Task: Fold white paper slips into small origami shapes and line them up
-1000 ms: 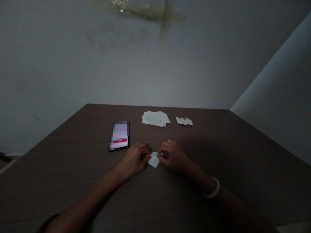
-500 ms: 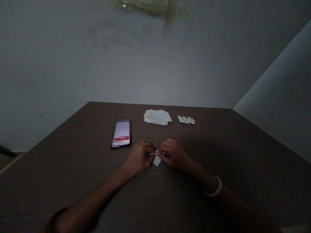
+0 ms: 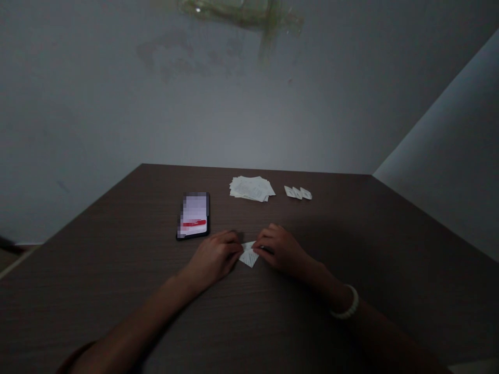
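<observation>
A small folded piece of printed paper lies on the table between my hands, its lower end coming to a point. My left hand pinches its left edge between thumb and fingers. On the opposite side, my right hand has its thumb and fingertips closed on the right edge. Part of the paper's upper edge shows between the fingertips, and the hands cover both side corners. A pale bracelet circles the right wrist.
A phone with a lit screen lies left of my hands. Farther back is a loose pile of printed paper pieces, and to its right a row of 3 small folded papers. The brown table meets a stained wall.
My left hand has shifted a little left, away from the right. More of the paper now shows between them, spread flatter and wider.
</observation>
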`<state>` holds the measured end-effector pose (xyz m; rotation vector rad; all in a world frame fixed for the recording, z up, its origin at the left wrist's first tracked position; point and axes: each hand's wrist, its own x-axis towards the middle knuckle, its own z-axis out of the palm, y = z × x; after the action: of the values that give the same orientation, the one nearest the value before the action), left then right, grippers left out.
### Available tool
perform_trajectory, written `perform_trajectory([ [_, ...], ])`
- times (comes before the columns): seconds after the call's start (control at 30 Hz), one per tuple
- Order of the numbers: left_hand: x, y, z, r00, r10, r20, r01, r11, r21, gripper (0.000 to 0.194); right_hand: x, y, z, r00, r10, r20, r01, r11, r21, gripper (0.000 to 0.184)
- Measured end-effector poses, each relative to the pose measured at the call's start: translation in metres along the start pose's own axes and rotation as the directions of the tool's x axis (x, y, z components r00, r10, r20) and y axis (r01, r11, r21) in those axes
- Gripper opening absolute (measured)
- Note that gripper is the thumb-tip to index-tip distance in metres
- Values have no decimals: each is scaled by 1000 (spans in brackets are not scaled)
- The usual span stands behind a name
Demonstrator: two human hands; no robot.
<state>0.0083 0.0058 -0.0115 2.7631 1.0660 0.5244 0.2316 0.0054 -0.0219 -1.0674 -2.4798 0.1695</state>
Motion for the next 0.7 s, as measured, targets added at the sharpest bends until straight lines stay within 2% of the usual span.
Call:
perform_trajectory([
  [0.27,-4,-5,-7,984,161,79,-165,985,57,22,-6,5,-5,991,-134,25,135,988,-79,16],
  [0.47,-7,-4,-9,973,172,154,-195,969,152,22,-7,2,-8,981,-182,59,190,962,-194,20],
  [0.7,-11,4,-15,975,172,138,-189,975,119,23,-9,0,-15,977,-185,102,201,962,-184,26],
])
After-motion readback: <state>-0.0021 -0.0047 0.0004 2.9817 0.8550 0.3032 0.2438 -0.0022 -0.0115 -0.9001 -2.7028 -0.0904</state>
